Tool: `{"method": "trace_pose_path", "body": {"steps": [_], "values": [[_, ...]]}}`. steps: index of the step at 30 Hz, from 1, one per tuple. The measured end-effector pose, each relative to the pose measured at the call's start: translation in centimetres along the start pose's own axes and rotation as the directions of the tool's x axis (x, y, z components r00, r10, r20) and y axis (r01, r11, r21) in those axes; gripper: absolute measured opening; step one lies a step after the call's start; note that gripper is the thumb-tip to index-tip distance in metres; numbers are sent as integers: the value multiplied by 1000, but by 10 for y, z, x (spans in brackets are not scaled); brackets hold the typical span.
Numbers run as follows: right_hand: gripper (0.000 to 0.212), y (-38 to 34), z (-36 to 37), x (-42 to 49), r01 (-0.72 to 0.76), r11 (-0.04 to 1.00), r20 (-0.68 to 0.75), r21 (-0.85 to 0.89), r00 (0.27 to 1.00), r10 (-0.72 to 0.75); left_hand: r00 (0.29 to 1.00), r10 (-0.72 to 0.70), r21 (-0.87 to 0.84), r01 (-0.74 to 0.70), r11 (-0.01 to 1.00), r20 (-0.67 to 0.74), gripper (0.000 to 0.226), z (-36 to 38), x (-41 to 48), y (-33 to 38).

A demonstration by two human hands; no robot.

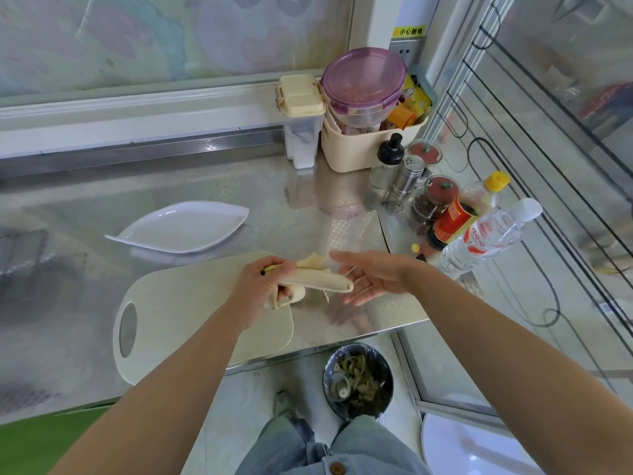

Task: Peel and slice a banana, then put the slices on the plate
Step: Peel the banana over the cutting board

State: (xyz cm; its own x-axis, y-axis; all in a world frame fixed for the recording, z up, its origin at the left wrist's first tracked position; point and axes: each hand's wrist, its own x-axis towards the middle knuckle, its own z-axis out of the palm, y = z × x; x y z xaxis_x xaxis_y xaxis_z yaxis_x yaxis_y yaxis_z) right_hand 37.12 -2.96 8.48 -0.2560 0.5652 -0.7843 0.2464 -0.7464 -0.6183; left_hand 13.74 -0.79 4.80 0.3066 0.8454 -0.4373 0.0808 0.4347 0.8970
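At frame centre the left hand (260,286) closes its grip on the pale, matte banana (322,280), hiding its stem end, with limp peel strips hanging above a smooth cream cutting board (178,320). The right hand (371,279) lies palm up, its grip slack, with what may be thin strings across its blurred fingers. A glossy white leaf-shaped plate (181,228) sits at the upper left on the reflective steel tabletop (85,214).

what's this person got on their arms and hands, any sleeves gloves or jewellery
Nothing worn shows. The left forearm and right forearm are bare up to the frame edge, with no sleeve in view. The left hand and right hand wear no gloves, and no watch, bracelet or ring is visible.
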Motion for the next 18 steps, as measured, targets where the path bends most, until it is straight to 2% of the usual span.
{"method": "trace_pose_path", "body": {"steps": [1,3,6,9,12,15,18], "values": [[48,1,2,-2,25,999,66,-37,998,-22,999,13,-4,-13,1000,-33,21,3,1,0],[35,3,8,1,124,991,75,46,989,-127,995,23,-39,-27,999,-97,20,10,2,-1],[25,12,15,10,337,910,-173,241,938,-301,984,64,-28,-70,997,-167,20,23,1,1],[28,17,23,17,489,838,-444,242,824,-352,968,180,199,-144,969,-175,14,34,2,1],[33,16,30,25,536,814,-541,224,763,-354,940,308,497,-199,845,-148,11,42,5,1],[39,17,34,30,534,826,-585,180,733,-347,896,412,626,-228,746,-164,12,52,3,1],[37,18,33,32,523,845,-621,111,700,-351,858,452,703,-165,692,-244,14,60,1,3]]}}
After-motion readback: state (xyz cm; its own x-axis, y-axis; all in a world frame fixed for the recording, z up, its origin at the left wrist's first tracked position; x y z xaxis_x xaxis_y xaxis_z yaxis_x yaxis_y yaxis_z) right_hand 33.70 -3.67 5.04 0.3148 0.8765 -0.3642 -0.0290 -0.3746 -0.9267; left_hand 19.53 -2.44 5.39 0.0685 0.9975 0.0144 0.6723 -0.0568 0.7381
